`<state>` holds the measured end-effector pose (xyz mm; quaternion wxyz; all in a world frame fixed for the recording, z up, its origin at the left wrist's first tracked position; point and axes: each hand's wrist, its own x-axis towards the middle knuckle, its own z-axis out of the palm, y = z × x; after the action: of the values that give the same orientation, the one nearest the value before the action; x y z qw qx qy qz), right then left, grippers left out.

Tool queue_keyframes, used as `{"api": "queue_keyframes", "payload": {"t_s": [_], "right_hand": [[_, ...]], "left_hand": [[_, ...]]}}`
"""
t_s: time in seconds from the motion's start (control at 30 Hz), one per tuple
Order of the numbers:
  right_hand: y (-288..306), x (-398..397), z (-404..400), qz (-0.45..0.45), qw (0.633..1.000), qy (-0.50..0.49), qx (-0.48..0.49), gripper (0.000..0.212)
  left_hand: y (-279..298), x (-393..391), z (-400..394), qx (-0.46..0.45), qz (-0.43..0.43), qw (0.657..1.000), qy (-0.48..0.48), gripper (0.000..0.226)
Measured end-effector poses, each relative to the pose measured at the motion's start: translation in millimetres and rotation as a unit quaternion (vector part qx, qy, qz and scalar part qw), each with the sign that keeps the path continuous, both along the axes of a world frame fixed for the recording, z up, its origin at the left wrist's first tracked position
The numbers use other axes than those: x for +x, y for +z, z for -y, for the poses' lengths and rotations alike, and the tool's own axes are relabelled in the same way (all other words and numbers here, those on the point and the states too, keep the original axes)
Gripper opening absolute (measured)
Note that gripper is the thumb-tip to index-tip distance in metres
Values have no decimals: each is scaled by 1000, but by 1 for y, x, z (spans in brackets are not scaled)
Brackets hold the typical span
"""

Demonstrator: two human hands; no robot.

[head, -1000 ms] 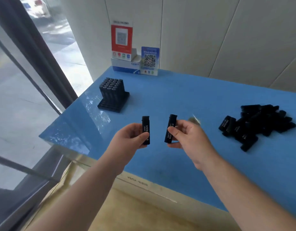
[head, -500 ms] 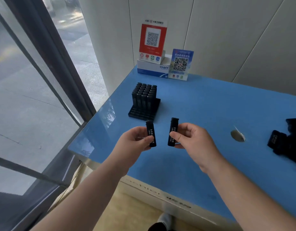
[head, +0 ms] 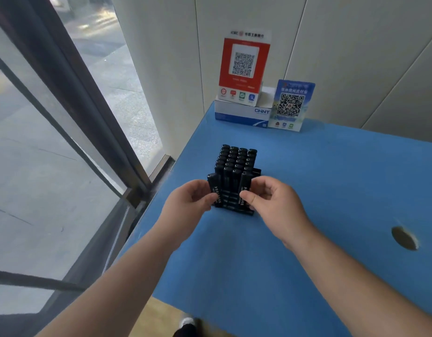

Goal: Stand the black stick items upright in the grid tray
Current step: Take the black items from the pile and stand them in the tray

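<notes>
black sticks, one pinched upright in each of the hands, left (head: pixel 189 199) and right (head: pixel 271 199), at the grid tray's (head: pixel 256 171) near edge on the counter (head: pixel 331 178).

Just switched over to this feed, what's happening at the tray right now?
A person is loading black sticks into the grid tray on the blue table. The left hand pinches one stick and the right hand pinches another, both held upright at the tray's near row. The rows behind them already hold standing sticks. Whether either held stick is seated in a slot yet can't be told.
</notes>
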<state>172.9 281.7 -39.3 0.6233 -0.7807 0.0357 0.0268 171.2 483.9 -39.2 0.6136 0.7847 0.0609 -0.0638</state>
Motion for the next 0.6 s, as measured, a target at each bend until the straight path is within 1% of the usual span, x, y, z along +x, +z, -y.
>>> {"api": "queue_keyframes", "payload": {"t_s": [0.1,0.17,0.3,0.37,0.43,0.47,0.53,0.6], "right_hand": [[-3,9,-11,5,999,-35,-8,13],[-5,11,-19,18,998,-60,-8,20],[-11,10,-31,34,994,-105,-16,28],[-14,9,-35,31,991,-130,-18,24],[-16,7,-39,27,988,-149,-23,18],[-17,6,-40,26,987,-155,-29,15],[-18,6,-43,24,985,-166,-42,14],[-19,6,-45,23,983,-176,-49,15]], "left_hand": [[-4,26,-11,45,29,998,-39,28],[-8,40,-17,57,51,995,-68,27],[-21,64,-23,104,87,985,-107,12],[-27,70,-24,115,104,979,-130,14],[-31,73,-25,139,135,970,-144,25],[-33,74,-25,157,154,964,-151,25],[-36,77,-26,184,186,950,-169,15],[-39,79,-27,195,195,942,-189,11]]}}
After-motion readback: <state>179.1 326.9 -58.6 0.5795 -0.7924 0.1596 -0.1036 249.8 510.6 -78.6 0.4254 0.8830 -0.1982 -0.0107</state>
